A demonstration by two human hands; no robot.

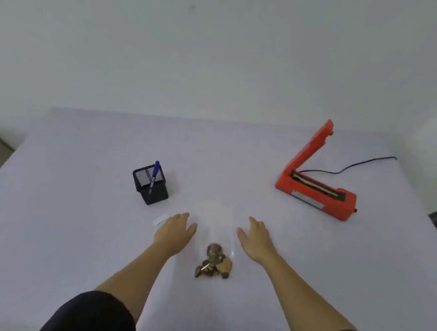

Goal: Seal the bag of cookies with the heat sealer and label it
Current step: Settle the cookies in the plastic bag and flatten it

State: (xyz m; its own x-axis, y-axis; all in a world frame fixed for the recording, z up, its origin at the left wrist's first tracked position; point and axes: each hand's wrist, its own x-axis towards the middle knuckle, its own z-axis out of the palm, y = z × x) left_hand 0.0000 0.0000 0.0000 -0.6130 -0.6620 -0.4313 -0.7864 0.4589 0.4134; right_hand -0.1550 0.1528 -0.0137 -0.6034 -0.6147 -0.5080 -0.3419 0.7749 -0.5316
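Fingers of the left hand and right hand, straight and empty, are flanking the clear bag of cookies lying on the counter, where a tilted lift toward the orange heat sealer could be spilling cookies out.

A white table carries a clear bag of cookies at front centre, a white label to its left, a black mesh pen holder behind the label, and a red heat sealer with its cord at right
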